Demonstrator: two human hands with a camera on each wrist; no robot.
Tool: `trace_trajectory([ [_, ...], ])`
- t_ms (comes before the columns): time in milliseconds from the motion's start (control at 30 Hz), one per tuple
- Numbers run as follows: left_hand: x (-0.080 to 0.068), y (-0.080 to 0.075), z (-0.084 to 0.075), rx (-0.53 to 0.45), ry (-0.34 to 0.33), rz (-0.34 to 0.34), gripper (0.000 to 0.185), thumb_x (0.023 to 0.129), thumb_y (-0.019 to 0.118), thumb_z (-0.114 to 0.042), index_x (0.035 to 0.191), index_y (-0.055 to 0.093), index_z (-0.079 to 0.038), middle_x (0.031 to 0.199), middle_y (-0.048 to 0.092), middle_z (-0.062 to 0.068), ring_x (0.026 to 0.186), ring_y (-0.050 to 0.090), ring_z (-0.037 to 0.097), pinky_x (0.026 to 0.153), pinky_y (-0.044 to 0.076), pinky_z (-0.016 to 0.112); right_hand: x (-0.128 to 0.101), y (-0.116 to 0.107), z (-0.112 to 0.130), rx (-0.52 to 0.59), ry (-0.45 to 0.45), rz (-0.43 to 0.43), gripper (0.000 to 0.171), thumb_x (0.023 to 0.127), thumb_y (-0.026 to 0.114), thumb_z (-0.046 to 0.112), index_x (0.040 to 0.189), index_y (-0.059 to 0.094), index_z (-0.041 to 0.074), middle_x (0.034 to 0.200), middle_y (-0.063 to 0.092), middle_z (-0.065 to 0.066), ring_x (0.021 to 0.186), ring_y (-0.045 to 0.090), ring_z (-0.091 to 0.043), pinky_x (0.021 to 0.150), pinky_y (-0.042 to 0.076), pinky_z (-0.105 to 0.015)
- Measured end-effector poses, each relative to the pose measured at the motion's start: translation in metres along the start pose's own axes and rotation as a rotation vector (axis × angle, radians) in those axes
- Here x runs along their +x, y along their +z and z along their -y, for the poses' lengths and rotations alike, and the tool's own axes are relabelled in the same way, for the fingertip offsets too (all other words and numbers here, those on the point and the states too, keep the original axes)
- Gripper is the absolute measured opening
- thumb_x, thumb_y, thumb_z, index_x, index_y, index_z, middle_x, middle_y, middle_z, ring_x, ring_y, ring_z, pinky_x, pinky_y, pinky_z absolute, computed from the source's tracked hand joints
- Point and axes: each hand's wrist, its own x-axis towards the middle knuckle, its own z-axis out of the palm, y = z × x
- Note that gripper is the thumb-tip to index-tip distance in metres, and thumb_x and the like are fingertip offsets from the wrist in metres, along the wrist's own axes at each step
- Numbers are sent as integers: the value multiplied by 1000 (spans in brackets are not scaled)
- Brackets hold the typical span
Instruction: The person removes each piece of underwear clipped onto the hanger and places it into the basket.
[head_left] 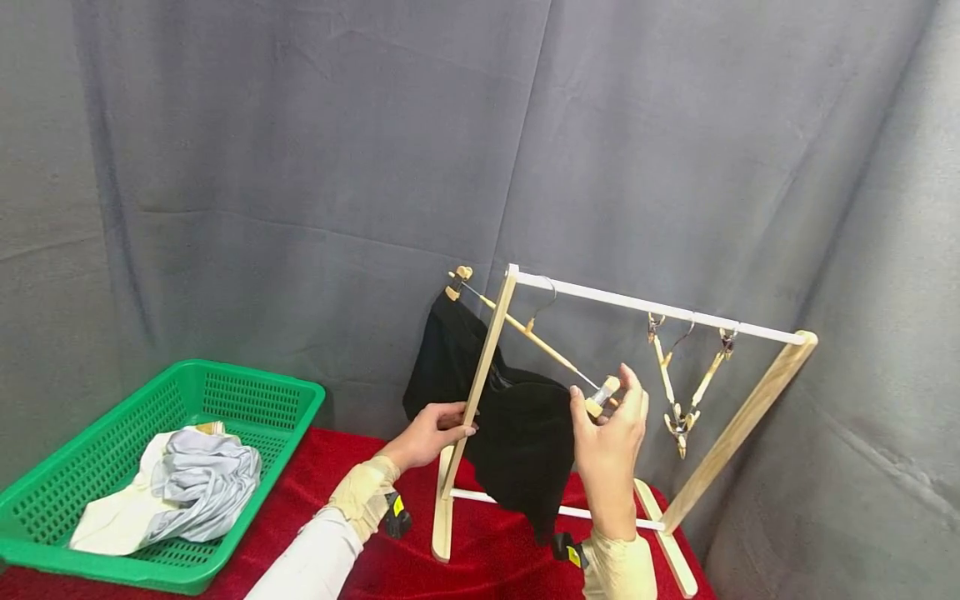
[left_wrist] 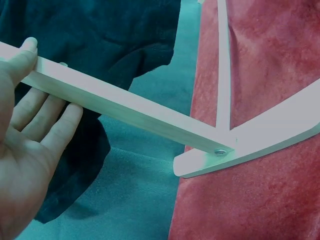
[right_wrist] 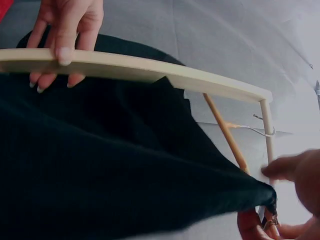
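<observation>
The left hand (head_left: pixel 431 435) is gripping the left upright of the wooden rack (head_left: pixel 480 375), thumb over, fingers behind. The right hand (head_left: pixel 609 433) is pinching the clip end of the hanger (head_left: pixel 603 395), whose black garment (head_left: pixel 517 433) is hanging just behind that upright. The cloth looks soft and light (best taken at the stiff hanger bar). Only the right wrist view is showing the clip biting the hem.

Two hangers (head_left: pixel 525 333) (head_left: pixel 686 375) — one rack (head_left: pixel 652 310), one basket (head_left: pixel 247 400).
</observation>
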Motion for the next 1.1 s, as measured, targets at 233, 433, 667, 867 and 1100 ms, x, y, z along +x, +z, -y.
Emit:
trace_trajectory([
  [233,0,0,0,0,9,-12,36,97,67,-7,130,62,7,116,72,23,110,70,36,96,56,46,4,-4,-1,14,54,4,85,84,81,3,154,34,-4,135,58,-21,99,69,-35,72,42,1],
  [433,0,-1,-5,11,12,-11,38,98,66,-7,132,60,9,118,71,25,111,69,36,95,56,45,8,-10,-5,64,50,-13,89,81,82,-2,154,31,-8,115,70,-21,90,71,-12,71,46,-1],
  [667,1,2,1,2,2,-17,38,98,65,-5,132,59,11,118,70,27,110,69,39,94,56,49,8,-9,-10,73,-30,-15,42,81,76,-9,122,67,-2,83,70,-18,69,58,5,66,48,-4],
  [867,0,2,1,14,-8,-4,39,98,67,-11,133,60,6,120,71,22,111,70,33,95,56,44,8,-10,-12,-33,-43,15,11,85,74,1,95,71,4,77,68,-9,64,55,-4,59,41,-8],
  [1100,2,2,1,15,-9,-9,34,98,66,-10,129,63,4,118,72,19,111,69,31,95,56,44,11,-11,-15,44,-91,63,16,90,78,16,78,72,7,63,60,0,55,47,-1,50,36,-14],
])
